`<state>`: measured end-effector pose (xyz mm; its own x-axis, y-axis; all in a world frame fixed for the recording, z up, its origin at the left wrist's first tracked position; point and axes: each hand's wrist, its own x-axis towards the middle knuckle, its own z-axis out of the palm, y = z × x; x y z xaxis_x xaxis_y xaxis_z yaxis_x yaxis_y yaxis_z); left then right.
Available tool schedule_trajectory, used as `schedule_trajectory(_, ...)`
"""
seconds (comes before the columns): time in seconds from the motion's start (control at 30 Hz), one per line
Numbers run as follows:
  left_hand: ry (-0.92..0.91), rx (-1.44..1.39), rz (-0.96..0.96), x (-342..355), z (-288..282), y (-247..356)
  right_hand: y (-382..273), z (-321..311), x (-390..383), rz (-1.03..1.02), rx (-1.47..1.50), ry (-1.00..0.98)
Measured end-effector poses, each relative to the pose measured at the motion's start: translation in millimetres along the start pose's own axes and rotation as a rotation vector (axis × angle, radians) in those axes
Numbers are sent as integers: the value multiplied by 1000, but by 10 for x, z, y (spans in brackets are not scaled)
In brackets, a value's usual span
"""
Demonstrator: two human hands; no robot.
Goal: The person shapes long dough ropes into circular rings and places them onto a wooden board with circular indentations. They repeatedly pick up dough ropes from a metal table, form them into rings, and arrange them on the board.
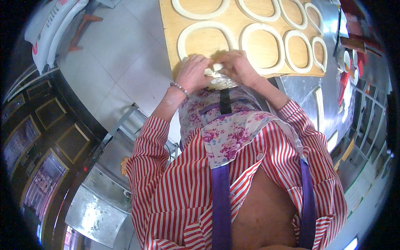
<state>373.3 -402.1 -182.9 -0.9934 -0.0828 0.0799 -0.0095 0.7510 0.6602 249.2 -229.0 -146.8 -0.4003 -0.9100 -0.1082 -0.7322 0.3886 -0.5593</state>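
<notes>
A pale dough ring (205,25) lies at the near left of a wooden board (175,62). Its two ends reach the board's near edge, between my hands. My left hand (195,73) wears a beaded bracelet, and its fingers are closed on the left end of the dough. From the other side my right hand (238,68) pinches the right end with bent fingers. The two dough ends show between my fingertips, close together; whether they are joined I cannot tell. Just below the hands is a shiny gold patch (221,82) at the top of my flowered apron (231,143).
Several more dough rings (262,27) lie in two rows on the board. To its right, a metal table (298,89) carries a long dough strip (319,109). White sacks (58,33) stand at the far left, and a metal box (96,204) is at the lower left.
</notes>
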Motion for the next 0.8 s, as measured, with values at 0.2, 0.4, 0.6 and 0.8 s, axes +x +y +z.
schedule_trajectory(0.2,-10,-151,-125,-21,122,-6,-7,4,59,74,119,-6)
schedule_trajectory(0.4,104,-166,-99,-69,150,-8,22,-23,117,102,114,-119)
schedule_trajectory(0.6,51,2,7,-157,63,-121,-77,127,28,-39,-217,-93)
schedule_trajectory(0.8,37,6,-16,-106,131,-228,-38,310,-37,-115,-290,85)
